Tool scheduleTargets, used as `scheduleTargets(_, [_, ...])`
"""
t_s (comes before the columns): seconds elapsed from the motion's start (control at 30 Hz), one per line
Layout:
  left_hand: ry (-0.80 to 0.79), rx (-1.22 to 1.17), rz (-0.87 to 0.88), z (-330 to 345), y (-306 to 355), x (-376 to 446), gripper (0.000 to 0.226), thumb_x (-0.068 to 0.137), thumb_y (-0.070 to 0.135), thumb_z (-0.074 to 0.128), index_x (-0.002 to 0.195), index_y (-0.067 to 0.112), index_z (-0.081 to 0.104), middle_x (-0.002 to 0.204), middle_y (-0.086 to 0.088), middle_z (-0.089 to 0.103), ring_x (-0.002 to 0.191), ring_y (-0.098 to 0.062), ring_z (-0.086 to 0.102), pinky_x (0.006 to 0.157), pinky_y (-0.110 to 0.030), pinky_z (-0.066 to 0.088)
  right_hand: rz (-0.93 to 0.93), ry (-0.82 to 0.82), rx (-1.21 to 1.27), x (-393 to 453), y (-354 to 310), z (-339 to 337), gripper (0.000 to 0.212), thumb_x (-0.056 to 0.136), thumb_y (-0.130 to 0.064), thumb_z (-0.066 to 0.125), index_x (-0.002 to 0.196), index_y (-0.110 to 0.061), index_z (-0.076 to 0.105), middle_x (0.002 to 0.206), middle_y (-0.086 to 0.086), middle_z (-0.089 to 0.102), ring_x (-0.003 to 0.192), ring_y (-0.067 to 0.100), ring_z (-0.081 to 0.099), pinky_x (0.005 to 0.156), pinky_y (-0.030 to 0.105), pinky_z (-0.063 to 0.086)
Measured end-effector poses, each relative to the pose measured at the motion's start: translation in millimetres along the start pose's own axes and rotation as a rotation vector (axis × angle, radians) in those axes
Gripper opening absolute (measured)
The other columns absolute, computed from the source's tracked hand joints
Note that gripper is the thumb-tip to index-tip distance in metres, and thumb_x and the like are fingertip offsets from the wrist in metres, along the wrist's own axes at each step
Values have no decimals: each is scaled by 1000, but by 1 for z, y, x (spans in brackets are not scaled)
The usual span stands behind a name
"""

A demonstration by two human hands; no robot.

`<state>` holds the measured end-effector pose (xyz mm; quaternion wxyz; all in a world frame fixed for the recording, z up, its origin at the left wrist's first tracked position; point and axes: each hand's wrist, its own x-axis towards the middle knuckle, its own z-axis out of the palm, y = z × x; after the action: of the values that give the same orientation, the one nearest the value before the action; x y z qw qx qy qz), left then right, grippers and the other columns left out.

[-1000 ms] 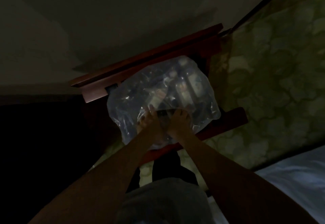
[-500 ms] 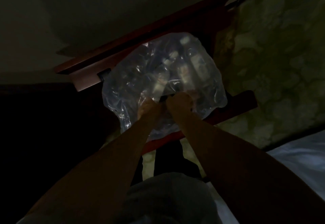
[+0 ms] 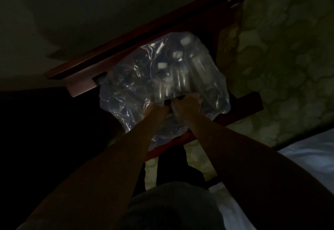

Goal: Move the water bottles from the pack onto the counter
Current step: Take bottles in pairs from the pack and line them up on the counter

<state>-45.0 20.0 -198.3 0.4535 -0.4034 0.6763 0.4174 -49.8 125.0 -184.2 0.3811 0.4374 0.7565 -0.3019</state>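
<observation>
Dim light all round me. A patterned carpet with pale leafy shapes spreads off to my right, and a strip of it shows below me too. White bedding sits crumpled at the lower right. A plain wall fills the top left. To my left, just blackness; I can't make anything out there.

The pack is showing as clear, crinkled plastic film, catching glossy glints. The bottles inside are looking like smooth clear plastic with white caps. The counter is appearing as reddish polished wood. At the near right, white cloth is lying matt.
</observation>
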Motion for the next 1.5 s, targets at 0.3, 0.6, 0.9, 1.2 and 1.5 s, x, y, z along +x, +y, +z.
scheduleTargets(0.3, [-183, -212, -8, -4, 1, -9, 21, 87, -1, 66, 107, -6, 67, 81, -8, 67, 71, -16, 65, 60, -23, 55, -80, -221, 192, 4, 12, -8, 32, 85, -34, 68, 98, -5, 70, 89, 11, 66, 80, 20, 62, 73, 31, 51])
scheduleTargets(0.6, [-228, -238, -18, -20, 8, -37, 25, 88, 5, 66, 110, -6, 65, 96, -18, 67, 76, -25, 62, 65, -30, 54, -58, -525, 214, -13, 7, -44, 40, 93, -18, 59, 127, 2, 57, 132, 22, 57, 123, 37, 55, 89, 39, 51])
scheduleTargets(0.9, [-456, -596, -62, -40, 24, -73, 38, 100, 27, 46, 77, 11, 71, 70, -3, 68, 62, -14, 65, 59, -26, 53, -2, -500, 459, -45, -2, -55, 26, 94, -23, 56, 115, -9, 62, 112, 16, 64, 102, 26, 64, 93, 41, 53])
scheduleTargets(1.2, [-440, -398, -79, -49, 34, -126, 40, 99, 44, 44, 90, 8, 59, 75, -10, 58, 49, -18, 56, 37, -16, 41, -136, -75, 201, -86, -13, -57, 47, 93, -38, 54, 124, -3, 60, 128, 16, 61, 116, 32, 59, 80, 26, 48])
scheduleTargets(1.5, [-414, -353, 89, -53, 30, -178, 36, 104, 28, 41, 102, 0, 64, 82, -12, 59, 68, -19, 56, 60, -30, 47, -171, 113, 42, -139, -18, -67, 48, 100, -41, 41, 127, -4, 58, 134, 13, 56, 120, 27, 55, 96, 31, 43])
